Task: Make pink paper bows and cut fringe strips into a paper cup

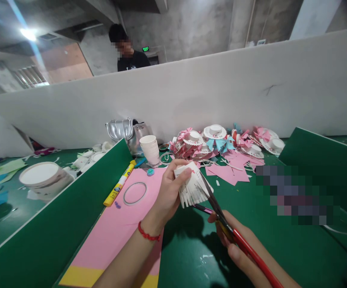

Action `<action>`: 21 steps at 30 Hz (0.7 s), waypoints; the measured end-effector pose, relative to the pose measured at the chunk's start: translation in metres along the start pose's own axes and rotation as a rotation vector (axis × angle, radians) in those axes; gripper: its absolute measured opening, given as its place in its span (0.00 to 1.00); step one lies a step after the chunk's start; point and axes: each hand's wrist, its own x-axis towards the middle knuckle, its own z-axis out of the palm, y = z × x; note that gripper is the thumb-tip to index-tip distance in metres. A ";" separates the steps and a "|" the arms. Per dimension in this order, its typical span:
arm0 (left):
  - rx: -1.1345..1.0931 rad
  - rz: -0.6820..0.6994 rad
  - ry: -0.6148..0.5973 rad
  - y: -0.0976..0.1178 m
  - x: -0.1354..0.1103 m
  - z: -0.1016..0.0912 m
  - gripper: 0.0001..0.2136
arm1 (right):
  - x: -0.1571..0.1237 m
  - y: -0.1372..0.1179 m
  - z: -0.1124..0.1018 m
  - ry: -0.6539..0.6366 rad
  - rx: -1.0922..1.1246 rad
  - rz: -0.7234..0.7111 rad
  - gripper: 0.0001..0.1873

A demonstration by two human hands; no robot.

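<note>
A green table (pixel 242 196) bears a pink sheet (pixel 116 232). Red-handled scissors (pixel 242 240) are gripped by the right hand (pixel 240 225), fingers wrapped around the handles, blades parted at a fringed paper cup (pixel 191 184). The left hand (pixel 169 190) pinches the cup midair, thumb against fingers. Overlong snips could sever strips; a slipping blade could nick the nearby left fingers.

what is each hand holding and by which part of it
The left hand grips a slit white paper cup by its uncut end; the right hand holds scissors by the handles.
</note>
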 end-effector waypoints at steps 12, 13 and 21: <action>0.003 -0.010 0.022 0.001 0.001 0.001 0.09 | 0.000 -0.011 -0.004 -0.043 -0.003 0.059 0.34; 0.005 -0.009 0.023 0.000 0.001 0.001 0.09 | -0.001 -0.011 -0.004 -0.038 -0.010 0.056 0.34; 0.000 0.002 0.008 -0.002 0.001 0.000 0.08 | 0.000 -0.008 -0.004 -0.012 -0.025 0.058 0.34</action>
